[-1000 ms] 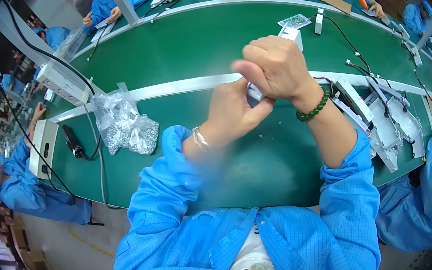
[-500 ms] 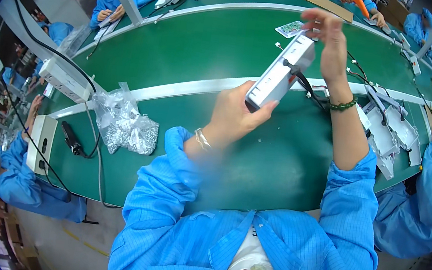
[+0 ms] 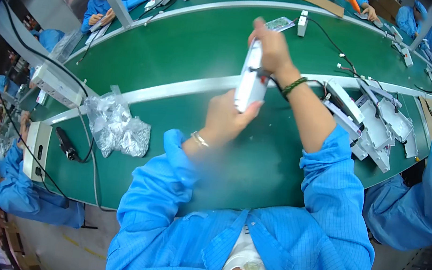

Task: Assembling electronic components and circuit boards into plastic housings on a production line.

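Gripping a white, seemingly closed casing (image 3: pixel 252 84) with left hand (image 3: pixel 222 116) and right hand (image 3: pixel 272 50) (open shells (image 3: pixel 373 134), right of both, apparently unfinished).

From my remote seat, I could pass over the smooth green desk (image 3: pixel 271 166) on the body side of the long white plastic box (image 3: pixel 248 91). Left of that box, a clear plastic bag of small silvery parts (image 3: pixel 128 135) blocks me; right of it, piled white plastic housings (image 3: pixel 374 126) do.
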